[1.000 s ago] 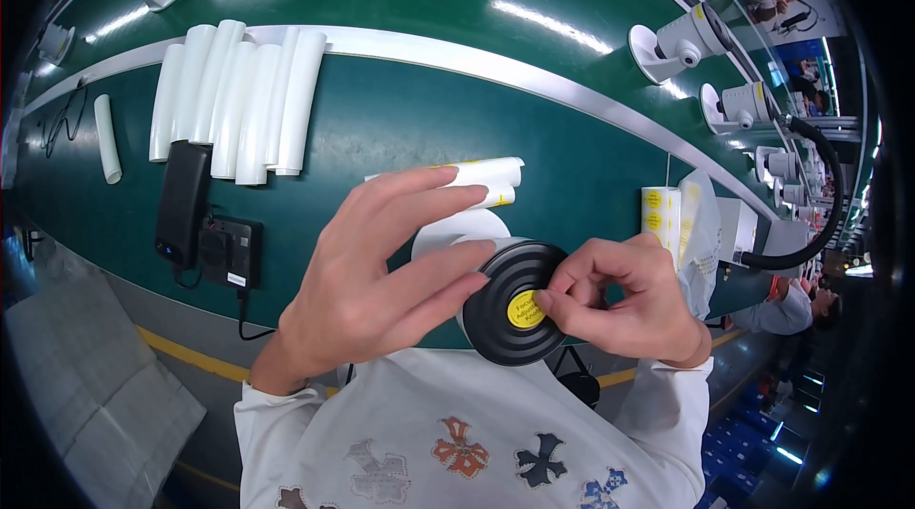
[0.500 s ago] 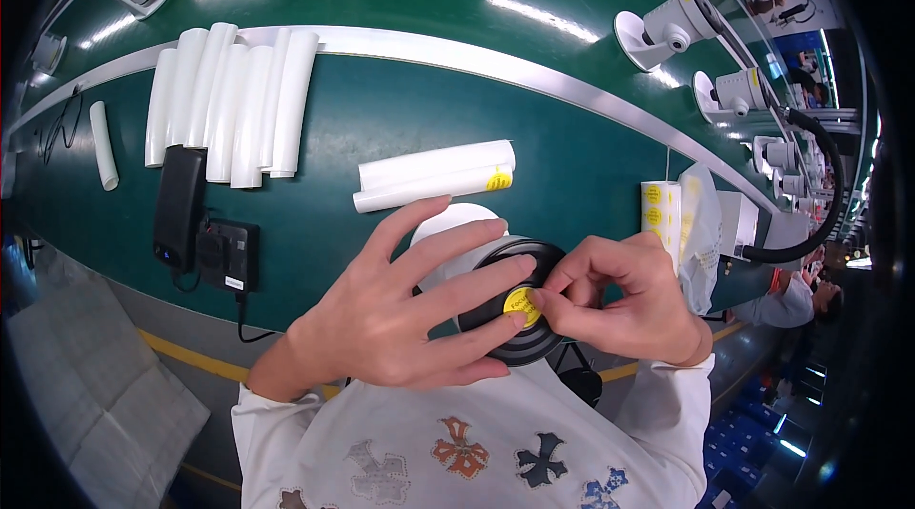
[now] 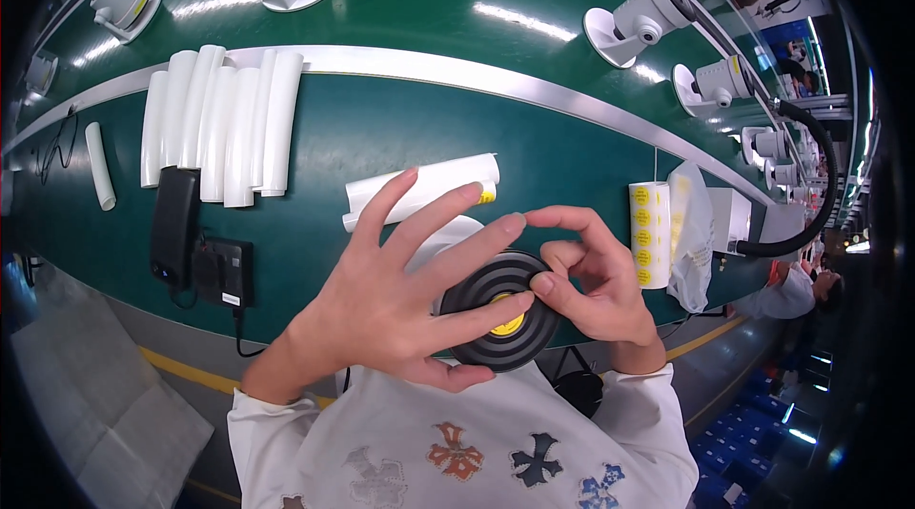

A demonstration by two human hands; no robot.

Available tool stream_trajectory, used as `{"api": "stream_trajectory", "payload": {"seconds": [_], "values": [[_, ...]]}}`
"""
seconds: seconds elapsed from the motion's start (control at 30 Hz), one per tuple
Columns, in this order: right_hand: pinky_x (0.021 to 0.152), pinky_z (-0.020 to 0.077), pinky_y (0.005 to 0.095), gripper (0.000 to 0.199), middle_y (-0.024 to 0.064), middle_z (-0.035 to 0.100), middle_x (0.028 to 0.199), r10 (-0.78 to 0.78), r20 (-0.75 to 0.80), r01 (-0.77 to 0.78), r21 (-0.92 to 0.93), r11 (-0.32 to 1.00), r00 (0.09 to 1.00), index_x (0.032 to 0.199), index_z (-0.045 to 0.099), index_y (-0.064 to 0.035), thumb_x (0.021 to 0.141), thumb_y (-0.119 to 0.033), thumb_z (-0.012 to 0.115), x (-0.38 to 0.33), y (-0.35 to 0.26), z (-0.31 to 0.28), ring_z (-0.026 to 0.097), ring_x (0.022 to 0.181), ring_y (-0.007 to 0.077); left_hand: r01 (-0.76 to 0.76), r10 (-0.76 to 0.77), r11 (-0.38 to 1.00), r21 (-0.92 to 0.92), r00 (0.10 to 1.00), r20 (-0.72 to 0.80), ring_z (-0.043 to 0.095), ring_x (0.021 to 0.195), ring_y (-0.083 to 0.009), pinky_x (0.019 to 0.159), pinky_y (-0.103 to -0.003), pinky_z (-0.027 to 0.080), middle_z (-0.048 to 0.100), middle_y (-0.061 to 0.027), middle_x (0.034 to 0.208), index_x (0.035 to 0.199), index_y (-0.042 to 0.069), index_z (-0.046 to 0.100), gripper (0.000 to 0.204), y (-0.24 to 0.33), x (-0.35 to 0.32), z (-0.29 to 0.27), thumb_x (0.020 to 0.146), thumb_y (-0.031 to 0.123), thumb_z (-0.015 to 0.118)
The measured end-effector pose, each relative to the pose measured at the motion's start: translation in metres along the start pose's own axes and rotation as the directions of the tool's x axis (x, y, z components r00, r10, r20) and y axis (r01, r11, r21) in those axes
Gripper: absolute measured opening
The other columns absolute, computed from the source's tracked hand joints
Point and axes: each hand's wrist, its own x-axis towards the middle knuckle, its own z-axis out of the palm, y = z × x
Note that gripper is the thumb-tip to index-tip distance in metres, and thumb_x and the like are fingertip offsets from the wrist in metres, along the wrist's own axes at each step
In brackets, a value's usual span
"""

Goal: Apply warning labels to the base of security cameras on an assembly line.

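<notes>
A white device with a black, ringed round front (image 3: 477,347) stands at the table's near edge, its face toward me. A round yellow sticker (image 3: 508,323) sits at the centre of that face, partly covered by my fingers. My left hand (image 3: 419,290) spreads open across the device, one finger lying over the sticker. At the front's upper right rim is my right hand (image 3: 596,280), index finger stretched out to the left hand's fingertip. Its thumb rests on the black face beside another left fingertip; no held thing shows between its fingers.
White rolled sheets (image 3: 205,128) and black electronic boxes (image 3: 176,223) lie at left. Beyond the device lie more white rolls (image 3: 424,180). A yellow sticker roll (image 3: 649,233) stands at right by a plastic bag (image 3: 694,242). Similar white devices (image 3: 637,18) line the green far surface.
My right hand's pinch at the sticker's edge has loosened; its index finger now stretches out to the left hand. The black front now faces me more squarely. The whole view has shifted slightly.
</notes>
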Motion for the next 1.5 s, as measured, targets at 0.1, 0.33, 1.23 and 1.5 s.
{"api": "stream_trajectory", "payload": {"seconds": [0.1, 0.33, 1.23, 1.5], "values": [[0.055, 0.0301, 0.0193, 0.044, -0.0055, 0.04, 0.058, 0.016, 0.0, -0.016, 0.037, 0.999, 1.0, 0.131, 0.044, 0.0024, 0.091, 0.0, 0.061, 0.0, 0.002, 0.001, 0.037, 0.055, 0.0012, 0.033, -0.032, 0.999, 0.014, 0.997, -0.071, 0.052, 0.119, -0.0392, 0.101, -0.063, 0.033, 0.058, -0.0103, 0.124, 0.106, 0.032, 0.072, 0.046, 0.005, -0.007, 0.005, 0.073, 0.065, 0.064], [0.066, 0.0393, 0.0222, 0.068, 0.0003, 0.052, 0.077, -0.161, 0.039, 0.154, 0.139, 0.978, 0.986, 0.134, 0.044, 0.0007, 0.078, -0.012, 0.079, 0.008, 0.035, -0.013, 0.048, 0.069, 0.0064, -0.127, 0.14, 0.989, 0.079, 0.972, -0.19, 0.06, 0.107, -0.0292, 0.1, -0.057, 0.037, 0.065, 0.0066, 0.113, 0.104, 0.028, 0.071, 0.041, 0.007, -0.022, 0.011, 0.076, 0.058, 0.07], [0.094, 0.0441, 0.0591, 0.127, 0.0359, 0.053, 0.115, -0.481, -0.23, 0.504, 0.639, 0.581, 0.846, 0.151, 0.02, -0.0188, 0.053, -0.076, 0.076, 0.015, 0.035, 0.025, 0.058, 0.102, 0.0467, 0.075, -0.588, -0.461, -0.884, 0.72, 0.368, 0.036, 0.134, -0.0293, 0.109, -0.045, 0.033, 0.031, -0.0112, 0.147, 0.156, 0.024, 0.002, 0.101, 0.033, -0.013, 0.08, 0.078, 0.071, 0.047], [0.103, 0.0418, 0.0398, 0.122, 0.015, 0.055, 0.128, -0.23, -0.067, 0.235, 0.441, 0.866, 0.971, 0.143, 0.033, -0.0029, 0.045, -0.034, 0.098, -0.012, 0.017, -0.014, 0.053, 0.119, 0.0266, 0.213, -0.493, -0.544, -0.812, 0.701, 0.515, 0.043, 0.13, -0.0304, 0.109, -0.044, 0.034, 0.038, -0.0146, 0.144, 0.155, 0.016, 0.014, 0.091, 0.021, -0.007, 0.05, 0.083, 0.061, 0.048]]}}
